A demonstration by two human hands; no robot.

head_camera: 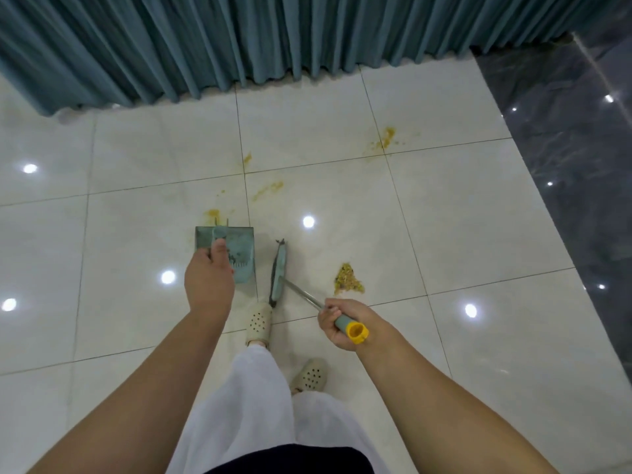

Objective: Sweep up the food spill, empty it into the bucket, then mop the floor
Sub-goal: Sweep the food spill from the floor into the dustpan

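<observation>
- A small heap of yellow-green food spill (349, 280) is seen right of centre, lying on a glossy pale tile just above a grout line, with bare floor around it on every side.
- Thinner orange smears (385, 137) are scattered toward the upper middle, one beside the dustpan's far edge.
- A narrow teal broom head (278, 273) is set on the floor just left of the heap and apart from it; its thin metal shaft runs down-right into a grey grip with a yellow end cap.
- That grip is clenched by the right hand (345, 321), fingers wrapped round it.
- A flat, squarish teal dustpan (236, 254) is placed just left of the broom head; its handle is grasped by the left hand (208, 278).
- A perforated beige clog (259, 323) is planted just below the broom head.
- Pleated teal curtains (205, 46) bound the floor (119, 234) along the top; dark polished marble (564, 148) borders it at the right.
</observation>
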